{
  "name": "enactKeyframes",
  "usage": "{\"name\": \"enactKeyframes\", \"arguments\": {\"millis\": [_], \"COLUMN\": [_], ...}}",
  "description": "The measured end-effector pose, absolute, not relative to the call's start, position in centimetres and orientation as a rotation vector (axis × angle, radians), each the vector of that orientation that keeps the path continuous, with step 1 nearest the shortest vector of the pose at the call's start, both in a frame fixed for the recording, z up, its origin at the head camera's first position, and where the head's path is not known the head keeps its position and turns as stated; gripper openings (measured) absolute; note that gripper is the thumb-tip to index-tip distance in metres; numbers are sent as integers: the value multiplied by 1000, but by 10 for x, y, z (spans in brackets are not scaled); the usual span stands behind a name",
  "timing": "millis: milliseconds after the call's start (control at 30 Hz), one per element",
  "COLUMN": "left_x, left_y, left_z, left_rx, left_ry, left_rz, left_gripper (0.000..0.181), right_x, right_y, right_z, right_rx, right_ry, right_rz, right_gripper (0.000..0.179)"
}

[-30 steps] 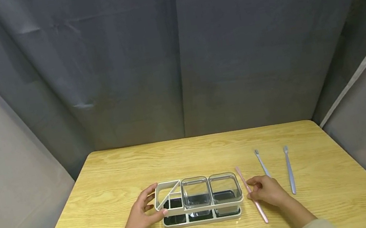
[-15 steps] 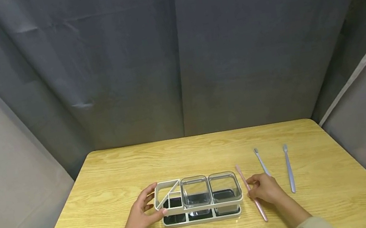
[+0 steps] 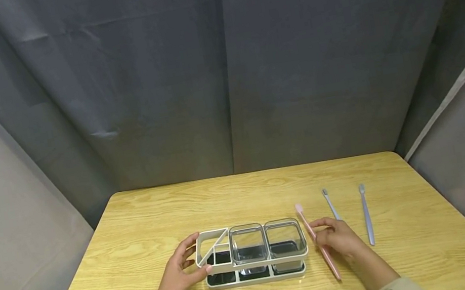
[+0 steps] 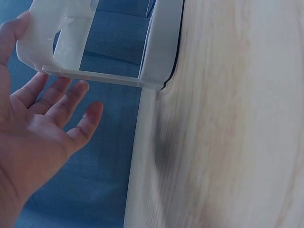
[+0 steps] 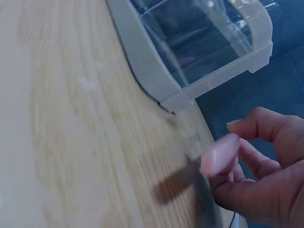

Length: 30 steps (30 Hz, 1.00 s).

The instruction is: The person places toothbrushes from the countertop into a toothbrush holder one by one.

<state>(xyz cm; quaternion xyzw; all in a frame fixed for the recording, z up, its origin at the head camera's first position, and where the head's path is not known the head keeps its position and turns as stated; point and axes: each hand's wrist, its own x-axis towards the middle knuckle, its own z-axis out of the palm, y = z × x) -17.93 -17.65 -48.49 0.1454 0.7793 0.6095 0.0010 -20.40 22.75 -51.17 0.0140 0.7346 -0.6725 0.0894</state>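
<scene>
With the left hand [image 3: 176,277] still resting loose-fingered against the nine o'clock end of the white three-compartment holder [image 3: 252,253], the right hand [image 3: 338,240] now pinches the pink toothbrush [image 3: 316,241], its head tipped up at three o'clock of the holder, so the pickup looks begun.

Grey curtains [image 3: 221,75] hang behind a light wooden table [image 3: 249,188]

The left hand [image 4: 35,137] lies open, fingers relaxed and spread, just beside the end of the white organizer rack [image 4: 102,45]. Its thumb touches the rack's upper rim. The rack stands on the pale wooden worktop [image 4: 237,123].
</scene>
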Motion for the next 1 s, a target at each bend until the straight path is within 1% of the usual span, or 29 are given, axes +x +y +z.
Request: {"name": "enactKeyframes", "arguments": {"millis": [200,400,633,767,900,1000], "left_x": [-180,-176,-179,-180,-175,-170], "left_y": [-177,-176,-178,-176,-172,-169], "left_z": [-486,-479,-489,-490,-477,-465], "left_rx": [426,396,474,511,518,494], "left_ry": [2429,2390,2451,2445,2428,2432], "left_rz": [1914,1929,1946,1969,1975,1970], "left_gripper": [76,76,76,76,75,75], "right_x": [-203,-201,-197,-197,-197,-206], "right_y": [225,219,216,215,215,222], "right_z": [-510,-502,-485,-476,-469,-482], "right_rx": [82,176,155,162,145,68], "right_ry": [2047,2052,2143,2149,2188,2233], "right_rz": [-2176,-2226,-2195,-2200,-2226,-2266], "right_gripper": [53,52,53,49,43,40]}}
